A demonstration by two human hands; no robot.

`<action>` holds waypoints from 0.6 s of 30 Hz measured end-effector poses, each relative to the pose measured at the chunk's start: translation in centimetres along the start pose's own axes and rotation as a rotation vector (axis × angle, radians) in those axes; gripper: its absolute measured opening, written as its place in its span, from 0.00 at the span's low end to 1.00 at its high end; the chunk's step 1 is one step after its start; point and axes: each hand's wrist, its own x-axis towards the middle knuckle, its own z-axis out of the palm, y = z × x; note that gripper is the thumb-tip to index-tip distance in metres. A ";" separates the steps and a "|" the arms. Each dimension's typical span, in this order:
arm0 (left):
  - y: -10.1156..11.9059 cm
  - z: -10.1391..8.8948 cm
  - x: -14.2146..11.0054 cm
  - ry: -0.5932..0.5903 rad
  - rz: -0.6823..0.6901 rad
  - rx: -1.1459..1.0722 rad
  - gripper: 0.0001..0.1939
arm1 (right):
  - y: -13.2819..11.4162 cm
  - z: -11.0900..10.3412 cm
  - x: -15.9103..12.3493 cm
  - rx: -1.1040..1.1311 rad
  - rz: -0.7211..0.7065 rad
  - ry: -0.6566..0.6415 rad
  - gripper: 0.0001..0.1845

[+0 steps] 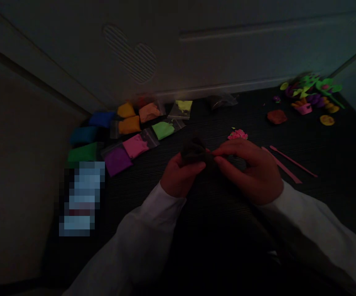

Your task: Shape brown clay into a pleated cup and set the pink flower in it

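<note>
The left hand [178, 176] is grasping a dark lump [195, 150], the thumb lying along its near side. The right hand [255, 172] is pinching the lump's right edge between thumb and forefinger. Both hands are holding the lump above the middle of the dark worktop [335, 148]; its finer shape is being lost in the dim light. Pale sleeves [153, 222] are covering both forearms.

Just beyond the right hand, a pile of pink bits [238, 134] is lying. Two slim pink tools [293, 161] are resting beside that hand, toward the worktop's right edge. Farther out, a reddish-brown lump [276, 116] and a yellow disc [327, 119] are lying short of the far right corner, where a cluster of coloured figures [313, 92] is standing.

Along the far edge, a clear bag with dark contents [221, 101] and a yellow bag [184, 105] are lying. Toward the far left corner, further bags are sitting close together, including light green [164, 130], pink [136, 146], purple [118, 160] and blue [102, 119] ones. A pixelated bright rectangle [84, 193] is lying near the left edge.
</note>
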 end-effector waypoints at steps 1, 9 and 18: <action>0.0 0.1 0.0 0.004 -0.001 -0.012 0.12 | 0.0 0.0 0.0 0.009 0.002 -0.002 0.06; 0.0 0.2 0.0 0.007 -0.006 -0.029 0.12 | 0.1 0.3 -0.2 0.040 0.065 -0.011 0.05; 0.3 -0.2 -0.1 0.024 -0.066 -0.095 0.09 | 0.2 0.0 -0.2 0.157 0.191 0.001 0.08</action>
